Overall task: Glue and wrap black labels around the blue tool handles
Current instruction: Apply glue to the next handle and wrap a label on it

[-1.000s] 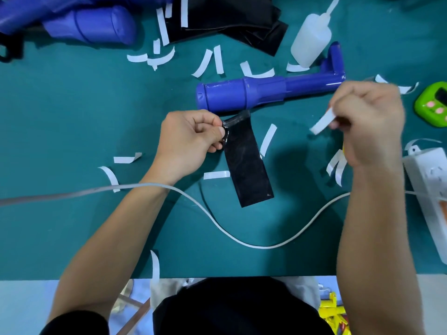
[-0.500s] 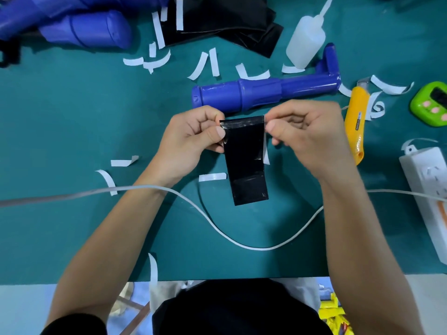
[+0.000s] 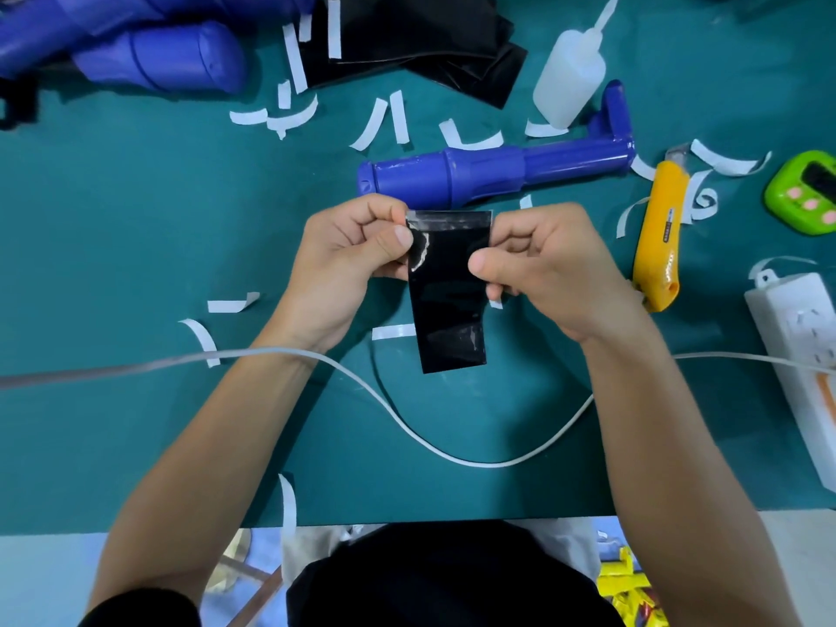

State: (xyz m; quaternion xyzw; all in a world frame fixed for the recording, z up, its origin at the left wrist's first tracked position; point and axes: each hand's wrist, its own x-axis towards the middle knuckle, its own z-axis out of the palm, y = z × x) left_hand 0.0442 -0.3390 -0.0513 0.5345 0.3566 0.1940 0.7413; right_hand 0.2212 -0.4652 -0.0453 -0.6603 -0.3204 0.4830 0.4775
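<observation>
Black label [image 3: 448,300] is held up off the green mat [image 3: 113,219] btwn both hands, long side running toward the person, lower end hanging free. L hand [image 3: 348,260] pinches its upper left edge w/ thumb on top and forefinger behind, other fingers curled in. R hand [image 3: 552,269] pinches the right edge a bit lower, thumb tip on the black face, rest of fingers folded. A shiny clear band runs across the label's top edge; another glossy patch sits near the bottom.

Blue tool handle [image 3: 488,174] lies on the mat just beyond the hands, lengthwise left-right, apart from the label.

Containers: whitish squeeze bottle [image 3: 567,79] w/ long nozzle, tilted by the tool's right end; can't tell what's in it or how full.

Writing: yellow knife [image 3: 658,237] right of R hand has a dark strip w/ print, too small to read. Power strip [image 3: 796,355] at right edge, orange mark, unreadable.

More blue tools [image 3: 158,56] top left, stack of black labels [image 3: 407,29] top centre, white paper strips [image 3: 384,119] scattered around.
</observation>
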